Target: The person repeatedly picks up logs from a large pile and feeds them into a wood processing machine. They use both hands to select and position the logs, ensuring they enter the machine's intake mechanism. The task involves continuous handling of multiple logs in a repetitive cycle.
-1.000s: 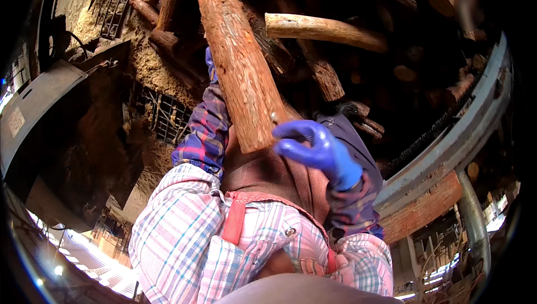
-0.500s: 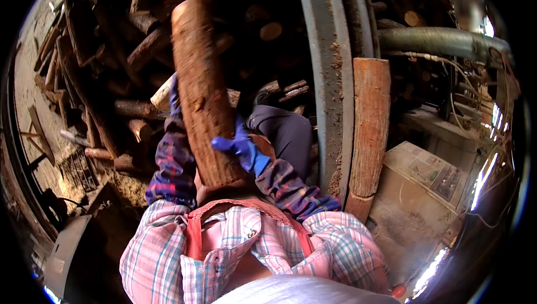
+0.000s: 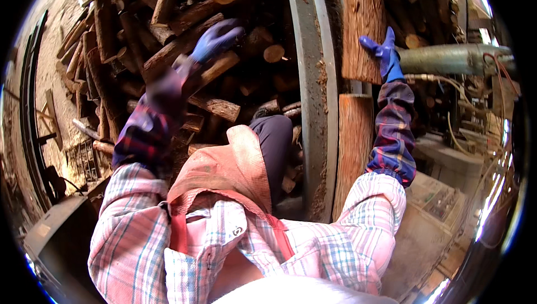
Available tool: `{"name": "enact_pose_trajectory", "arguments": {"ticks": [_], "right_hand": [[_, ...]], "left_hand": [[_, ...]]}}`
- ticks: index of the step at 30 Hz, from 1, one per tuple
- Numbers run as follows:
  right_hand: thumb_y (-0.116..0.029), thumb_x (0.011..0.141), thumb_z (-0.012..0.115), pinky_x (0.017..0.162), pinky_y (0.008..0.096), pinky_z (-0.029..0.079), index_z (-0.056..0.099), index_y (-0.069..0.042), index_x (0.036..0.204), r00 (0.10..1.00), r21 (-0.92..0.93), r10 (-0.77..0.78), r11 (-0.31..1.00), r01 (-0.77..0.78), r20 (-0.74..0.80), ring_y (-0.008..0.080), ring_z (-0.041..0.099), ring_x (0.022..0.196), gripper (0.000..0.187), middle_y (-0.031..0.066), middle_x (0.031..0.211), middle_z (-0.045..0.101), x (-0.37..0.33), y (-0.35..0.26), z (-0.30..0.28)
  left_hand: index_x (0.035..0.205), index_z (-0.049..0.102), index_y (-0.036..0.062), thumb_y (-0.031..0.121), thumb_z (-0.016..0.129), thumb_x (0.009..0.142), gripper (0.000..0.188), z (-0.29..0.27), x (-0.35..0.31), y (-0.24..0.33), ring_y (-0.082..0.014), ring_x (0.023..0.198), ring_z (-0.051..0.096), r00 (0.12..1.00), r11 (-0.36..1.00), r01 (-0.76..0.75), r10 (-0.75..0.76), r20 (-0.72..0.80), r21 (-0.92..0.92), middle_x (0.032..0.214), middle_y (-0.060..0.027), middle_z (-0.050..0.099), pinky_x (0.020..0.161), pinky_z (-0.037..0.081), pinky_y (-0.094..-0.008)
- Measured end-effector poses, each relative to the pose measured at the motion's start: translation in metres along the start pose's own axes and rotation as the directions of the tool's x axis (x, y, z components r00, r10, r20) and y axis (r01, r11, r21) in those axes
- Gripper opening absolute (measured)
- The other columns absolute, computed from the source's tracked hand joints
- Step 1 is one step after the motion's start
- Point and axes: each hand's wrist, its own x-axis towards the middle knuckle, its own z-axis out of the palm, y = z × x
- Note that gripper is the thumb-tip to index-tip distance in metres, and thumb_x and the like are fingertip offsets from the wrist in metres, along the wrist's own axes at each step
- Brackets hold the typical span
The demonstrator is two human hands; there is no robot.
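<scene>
Head: right fingers [image 3: 389, 37] spread on log [image 3: 359, 13] beside rail [image 3: 313, 85], left fingers [image 3: 228, 27] spread over woodpile [image 3: 178, 49].

— And there, alongside your right leg, runs the grey metal rail [image 3: 309, 113], with brown crumbs [image 3: 322, 80] scattered along its length!
— Close along its right side, you've got the lower log [image 3: 353, 147], lying lengthwise, the upper log [image 3: 362, 15] in line just beyond! What bears them? Hidden from here!
— Over to your left, a big log heap [image 3: 217, 107], logs lying crisscross on one another, covering whatever's underneath!
</scene>
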Motion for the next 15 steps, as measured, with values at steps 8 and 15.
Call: {"name": "enact_pose_trajectory", "arguments": {"ticks": [8,15], "right_hand": [[-0.046,0.063,0.079,0.094,0.0415,0.043,0.027,-0.008,0.142,0.928,-0.831,-0.372,0.526,0.182,-0.032,0.0365,0.053,0.113,0.102,0.0239,0.126,0.052,-0.005,0.088,0.030],[-0.041,0.060,0.084,0.097,0.0408,0.040,0.025,-0.005,0.143,0.959,-0.764,-0.281,0.624,0.162,-0.026,0.0329,0.049,0.116,0.108,0.0207,0.131,0.048,-0.013,0.112,-0.009]], "left_hand": [[0.096,0.065,0.0012,0.040,0.064,0.084,0.041,-0.158,-0.356,-0.172,-0.0135,0.072,0.053,0.620,0.718,0.689,-0.655,-0.432,-0.100,0.078,-0.0033,0.059,0.066,0.043,-0.0309],[0.079,0.070,0.0075,0.063,0.062,0.078,0.056,-0.105,-0.451,-0.250,-0.0102,0.052,0.047,0.425,0.570,0.742,-0.807,-0.409,-0.354,0.058,0.0003,0.055,0.049,0.036,-0.0267]]}}
